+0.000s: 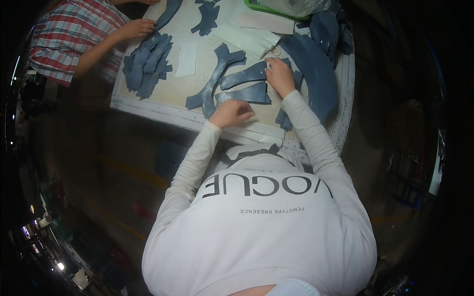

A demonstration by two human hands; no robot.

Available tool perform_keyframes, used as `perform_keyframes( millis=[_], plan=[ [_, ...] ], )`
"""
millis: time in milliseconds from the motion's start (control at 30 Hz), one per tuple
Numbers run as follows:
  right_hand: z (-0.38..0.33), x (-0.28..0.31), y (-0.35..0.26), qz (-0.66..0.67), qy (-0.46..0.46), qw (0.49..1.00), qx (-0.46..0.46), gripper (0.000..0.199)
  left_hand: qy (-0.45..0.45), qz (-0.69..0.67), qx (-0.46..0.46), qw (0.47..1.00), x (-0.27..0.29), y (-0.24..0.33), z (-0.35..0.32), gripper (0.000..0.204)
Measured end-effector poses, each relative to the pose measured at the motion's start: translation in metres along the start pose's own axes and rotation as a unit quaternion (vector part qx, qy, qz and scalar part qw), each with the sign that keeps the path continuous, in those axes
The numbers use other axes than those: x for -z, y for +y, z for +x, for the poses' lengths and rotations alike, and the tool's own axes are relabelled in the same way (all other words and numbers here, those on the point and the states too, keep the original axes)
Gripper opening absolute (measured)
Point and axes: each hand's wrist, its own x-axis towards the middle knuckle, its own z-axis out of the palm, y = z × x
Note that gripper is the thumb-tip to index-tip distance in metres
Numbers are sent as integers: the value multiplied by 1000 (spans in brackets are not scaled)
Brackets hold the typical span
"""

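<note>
Two curved blue-grey cut pieces, leather-like, lie in front of me: an upper piece (pixel 244 75) and a lower piece (pixel 249 93). My right hand (pixel 281 79) is at the right end of the upper piece, with bent fingers gripping its edge. Just below the left end of the lower piece is my left hand (pixel 230 113), its fingers curled in and the thumb pressed toward them. Whatever the left fingers may hold is hidden. Left of both pieces lies a forked stack of blue-grey pieces (pixel 211 88).
On the table (pixel 148 111) a large curved blue-grey stack (pixel 316 74) lies at right. Bundled pieces (pixel 148 66) and a white card (pixel 187 58) lie at left. A ruler (pixel 264 129) lies near the front edge. A co-worker's hand (pixel 136 29) touches pieces at far left.
</note>
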Motion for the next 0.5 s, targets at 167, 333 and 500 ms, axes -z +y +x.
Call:
perform_keyframes(
  millis=[167,333,500],
  plan=[
    [1,50,36,-6,-16,996,-92,14,114,-55,40,991,-31,14,16,19],
    [-5,53,59,-120,-126,979,-107,27,109,-65,27,992,-63,27,60,22],
    [-28,38,44,-118,-121,978,-125,34,134,-58,9,989,-93,27,92,29]
  ],
)
